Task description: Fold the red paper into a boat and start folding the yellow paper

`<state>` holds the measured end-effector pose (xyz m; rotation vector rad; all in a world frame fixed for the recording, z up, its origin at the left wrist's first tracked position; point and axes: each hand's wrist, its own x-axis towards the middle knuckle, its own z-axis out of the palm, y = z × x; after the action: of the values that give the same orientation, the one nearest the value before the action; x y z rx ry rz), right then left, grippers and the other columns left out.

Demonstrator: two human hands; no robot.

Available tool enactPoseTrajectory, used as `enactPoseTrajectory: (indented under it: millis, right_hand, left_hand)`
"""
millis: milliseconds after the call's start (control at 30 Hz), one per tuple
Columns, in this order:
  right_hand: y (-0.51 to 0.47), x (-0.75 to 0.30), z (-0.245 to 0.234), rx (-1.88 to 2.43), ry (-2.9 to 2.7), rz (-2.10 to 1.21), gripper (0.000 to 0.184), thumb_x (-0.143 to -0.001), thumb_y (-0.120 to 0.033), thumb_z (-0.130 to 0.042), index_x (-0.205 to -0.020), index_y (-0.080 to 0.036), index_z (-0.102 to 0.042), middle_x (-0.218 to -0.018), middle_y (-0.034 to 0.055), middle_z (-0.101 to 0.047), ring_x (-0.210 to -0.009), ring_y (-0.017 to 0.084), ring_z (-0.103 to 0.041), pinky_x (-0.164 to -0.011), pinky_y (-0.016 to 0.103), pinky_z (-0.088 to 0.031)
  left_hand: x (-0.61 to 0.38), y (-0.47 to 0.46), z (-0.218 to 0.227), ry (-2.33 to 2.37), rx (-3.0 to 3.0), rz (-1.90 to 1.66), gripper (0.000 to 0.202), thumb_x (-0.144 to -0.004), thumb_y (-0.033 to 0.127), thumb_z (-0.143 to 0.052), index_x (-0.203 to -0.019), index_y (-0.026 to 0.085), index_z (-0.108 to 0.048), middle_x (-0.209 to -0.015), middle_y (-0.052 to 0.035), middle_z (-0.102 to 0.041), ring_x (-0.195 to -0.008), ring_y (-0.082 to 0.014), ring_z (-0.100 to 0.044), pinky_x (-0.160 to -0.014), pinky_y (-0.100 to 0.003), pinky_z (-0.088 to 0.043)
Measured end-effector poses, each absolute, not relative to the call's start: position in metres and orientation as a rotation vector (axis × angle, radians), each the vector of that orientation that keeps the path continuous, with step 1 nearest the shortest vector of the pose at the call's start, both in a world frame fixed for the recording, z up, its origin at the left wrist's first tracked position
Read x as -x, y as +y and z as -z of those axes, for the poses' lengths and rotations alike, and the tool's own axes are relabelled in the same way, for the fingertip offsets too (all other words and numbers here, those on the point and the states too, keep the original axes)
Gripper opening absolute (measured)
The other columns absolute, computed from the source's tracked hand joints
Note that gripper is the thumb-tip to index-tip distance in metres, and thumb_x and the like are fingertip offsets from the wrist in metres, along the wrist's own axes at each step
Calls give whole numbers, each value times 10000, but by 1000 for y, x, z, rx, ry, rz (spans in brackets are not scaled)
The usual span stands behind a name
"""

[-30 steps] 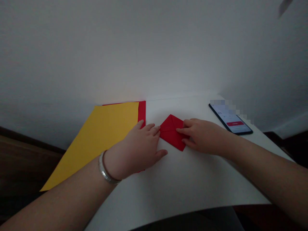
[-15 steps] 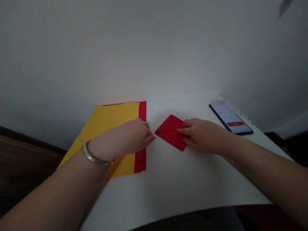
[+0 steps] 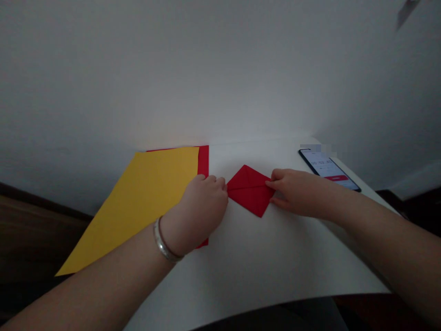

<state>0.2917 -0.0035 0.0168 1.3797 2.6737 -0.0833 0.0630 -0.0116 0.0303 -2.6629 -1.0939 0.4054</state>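
A small kite-shaped piece of folded red paper (image 3: pixel 248 191) lies on the white table, with crease lines across its face. My left hand (image 3: pixel 206 214), a silver bangle on its wrist, is closed at the paper's left corner; its thumb side hides the tip. On the opposite side, my right hand (image 3: pixel 291 189) pinches the right corner between thumb and fingers. Under and beside my left forearm lies a large yellow sheet (image 3: pixel 148 193), with a red sheet (image 3: pixel 204 161) showing beneath it along the top and right edges.
A phone (image 3: pixel 330 172) with a lit screen lies near the table's right edge. The white table (image 3: pixel 248 271) meets a pale wall (image 3: pixel 220 69) at the back. Brown wood (image 3: pixel 31 230) stands at the left.
My left hand has moved right and closed at the red paper's left corner. My right hand has slid outward to its right corner, uncovering more of the paper.
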Motion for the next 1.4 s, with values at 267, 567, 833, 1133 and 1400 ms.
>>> enactPoseTrajectory:
  millis: [267,567,833,1133,1400]
  right_hand:
    - [-14,-283,-26,-1526,2445,-62,298,-874,-368,-502,-911,-161,-712,-971,178,-634,-793,289,-648,-597,388,-474]
    - [-12,-291,-27,-1482,2383,-158,351,-917,-318,-405,-814,-192,-716,-937,135,-655,-770,263,-643,-557,350,-441]
    - [7,-292,-14,-1924,2343,-84,382,-883,-505,-426,-815,-228,-681,-870,86,-669,-753,259,-635,-543,341,-412]
    - [17,-296,9,-1981,2673,-15,199,-829,-376,-580,-836,-190,-650,-941,101,-629,-913,264,-599,-793,390,-476]
    - [25,-301,8,-2058,2634,400,91,-789,-260,-608,-748,-199,-662,-886,89,-641,-778,211,-602,-722,331,-459]
  left_hand:
    - [-64,-16,-26,-1122,2670,-440,288,-920,221,-456,-961,144,-730,-1054,-181,-661,-970,-314,-607,-762,-446,-480]
    - [-59,-11,-24,-1067,2697,-337,204,-867,147,-537,-837,182,-736,-946,-126,-688,-900,-243,-631,-791,-377,-474]
    - [-66,-2,-13,-1296,2554,-79,357,-923,409,-476,-838,127,-677,-825,-108,-656,-750,-260,-640,-624,-360,-463]
    - [-65,5,0,-1343,2522,110,338,-886,456,-537,-902,131,-632,-877,-110,-628,-824,-284,-611,-712,-400,-471]
    - [-62,8,4,-1468,2525,135,320,-878,450,-544,-907,142,-625,-915,-120,-628,-888,-288,-597,-765,-406,-474]
